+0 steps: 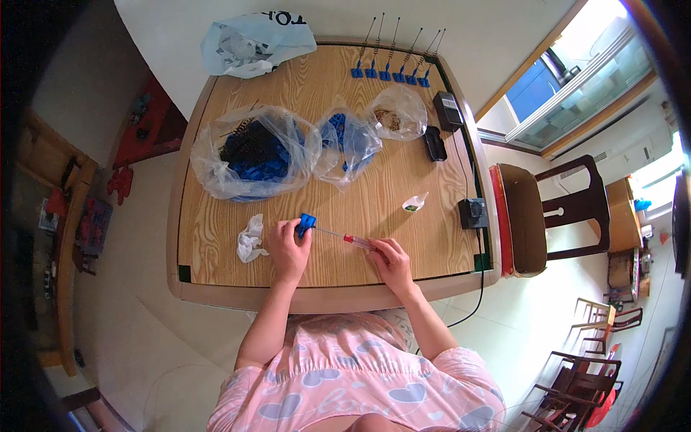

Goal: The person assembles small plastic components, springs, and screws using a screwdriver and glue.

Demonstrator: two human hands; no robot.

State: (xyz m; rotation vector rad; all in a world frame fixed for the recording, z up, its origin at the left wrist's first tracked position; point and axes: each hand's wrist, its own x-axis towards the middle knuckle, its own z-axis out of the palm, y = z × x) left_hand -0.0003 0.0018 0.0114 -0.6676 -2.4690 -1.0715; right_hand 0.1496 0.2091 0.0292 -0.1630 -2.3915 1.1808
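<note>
My left hand [288,248] grips a small blue plastic part [306,224] above the wooden table [216,281]. A thin metal rod [331,233] runs from that part toward my right hand [392,261]. My right hand pinches a small red and clear piece [358,241] at the rod's other end. Both hands are near the table's front edge.
A large clear bag of blue and black parts [252,155], a smaller bag of blue parts [347,142] and a bag of small brown pieces [394,115] lie mid-table. Several finished blue-based rods [392,68] line the far edge. Crumpled white tissue [250,239], black devices [435,142], a chair [533,209] at right.
</note>
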